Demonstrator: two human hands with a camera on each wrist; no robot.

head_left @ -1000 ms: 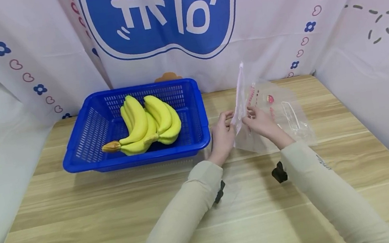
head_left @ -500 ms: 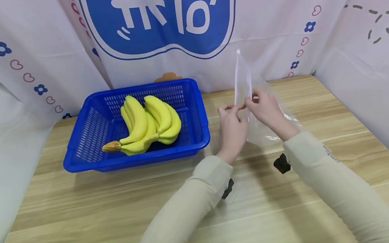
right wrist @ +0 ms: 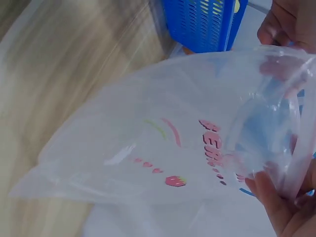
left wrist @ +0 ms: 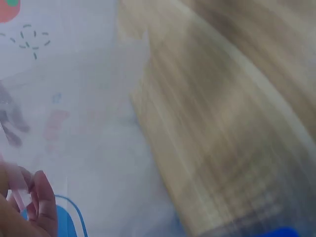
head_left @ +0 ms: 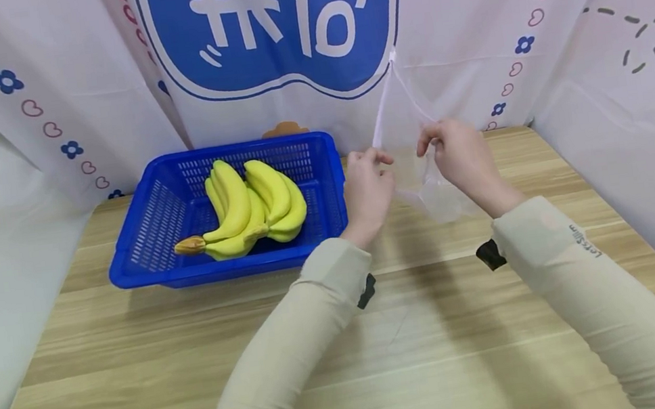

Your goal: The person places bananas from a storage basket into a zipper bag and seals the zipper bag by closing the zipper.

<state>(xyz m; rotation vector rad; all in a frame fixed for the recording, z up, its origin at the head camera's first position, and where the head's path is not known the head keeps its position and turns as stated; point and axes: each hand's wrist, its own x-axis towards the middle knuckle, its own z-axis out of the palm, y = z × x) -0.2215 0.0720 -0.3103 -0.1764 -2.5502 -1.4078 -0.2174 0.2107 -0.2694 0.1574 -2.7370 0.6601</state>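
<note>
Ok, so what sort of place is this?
Perhaps a makeshift booth or staged work corner: printed cloth hangs behind and beside a wood-grain table, which bears a basket of bananas.

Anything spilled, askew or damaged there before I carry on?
Nothing stands out. The bananas sit inside the blue basket, nothing looks spilled, and no tear shows in the clear bag held by the left hand and right hand.
</note>
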